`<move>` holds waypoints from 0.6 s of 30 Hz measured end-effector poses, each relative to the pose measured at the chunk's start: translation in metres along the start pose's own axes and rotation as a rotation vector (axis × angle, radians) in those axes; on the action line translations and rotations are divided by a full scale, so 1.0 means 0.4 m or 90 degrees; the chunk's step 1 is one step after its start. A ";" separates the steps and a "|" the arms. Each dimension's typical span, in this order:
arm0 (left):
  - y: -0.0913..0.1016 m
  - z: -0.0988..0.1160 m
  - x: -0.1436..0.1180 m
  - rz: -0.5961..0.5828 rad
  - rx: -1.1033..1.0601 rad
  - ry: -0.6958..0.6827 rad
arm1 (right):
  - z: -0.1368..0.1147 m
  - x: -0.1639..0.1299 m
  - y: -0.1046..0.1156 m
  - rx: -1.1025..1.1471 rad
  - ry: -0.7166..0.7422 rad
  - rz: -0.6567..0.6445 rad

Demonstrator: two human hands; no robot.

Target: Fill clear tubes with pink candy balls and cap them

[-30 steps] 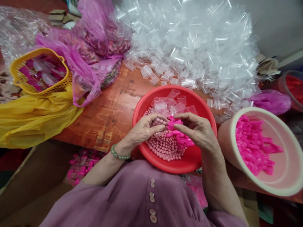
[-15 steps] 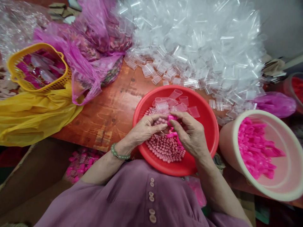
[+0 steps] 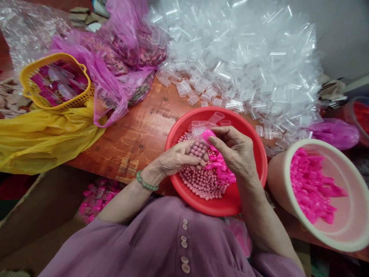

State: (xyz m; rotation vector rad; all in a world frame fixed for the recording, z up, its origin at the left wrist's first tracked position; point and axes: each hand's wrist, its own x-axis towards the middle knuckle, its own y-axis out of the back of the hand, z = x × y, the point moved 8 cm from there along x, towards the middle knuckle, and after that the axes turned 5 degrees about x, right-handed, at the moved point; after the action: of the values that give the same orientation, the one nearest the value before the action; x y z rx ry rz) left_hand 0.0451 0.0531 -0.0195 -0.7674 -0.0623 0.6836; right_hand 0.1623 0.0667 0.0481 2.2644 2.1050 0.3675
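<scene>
My left hand (image 3: 175, 158) is closed on a small clear plastic tube (image 3: 199, 148) filled with pink beads, tilted over the red basin (image 3: 261, 165). Between the thumb and fingers of my right hand (image 3: 238, 150) is a bright pink plastic cap (image 3: 208, 134), at the upper end of the tube. Whether the cap is seated on the tube, I cannot tell. Below my hands, the basin holds loose pink beads (image 3: 206, 188), several bright pink plastic pieces (image 3: 221, 169) and clear empty tubes (image 3: 216, 117).
A large heap of clear tubes (image 3: 230, 57) covers the back of the table (image 3: 138, 127). At right stands a pale bucket (image 3: 357, 231) with pink plastic pieces. To the left are a yellow basket (image 3: 25, 82), a yellow bag (image 3: 52, 142) and purple bags (image 3: 115, 92).
The bead-filled tube has turned into clearer view in my left hand. My right hand has risen slightly with the pink cap. The whole view has shifted a little.
</scene>
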 end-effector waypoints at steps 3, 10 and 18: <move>0.000 -0.002 0.004 -0.014 -0.001 -0.022 | -0.005 -0.002 -0.011 -0.008 0.014 0.003; 0.005 -0.011 0.017 -0.023 0.036 -0.053 | -0.003 -0.012 -0.016 -0.021 0.029 0.035; -0.001 -0.003 0.011 -0.032 0.090 -0.078 | 0.017 -0.025 -0.004 -0.032 0.018 0.053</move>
State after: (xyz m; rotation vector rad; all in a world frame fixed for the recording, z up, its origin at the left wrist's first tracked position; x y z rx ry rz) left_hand 0.0493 0.0549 -0.0209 -0.5860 -0.1423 0.6794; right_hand 0.1613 0.0580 0.0395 2.3365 1.9953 0.4517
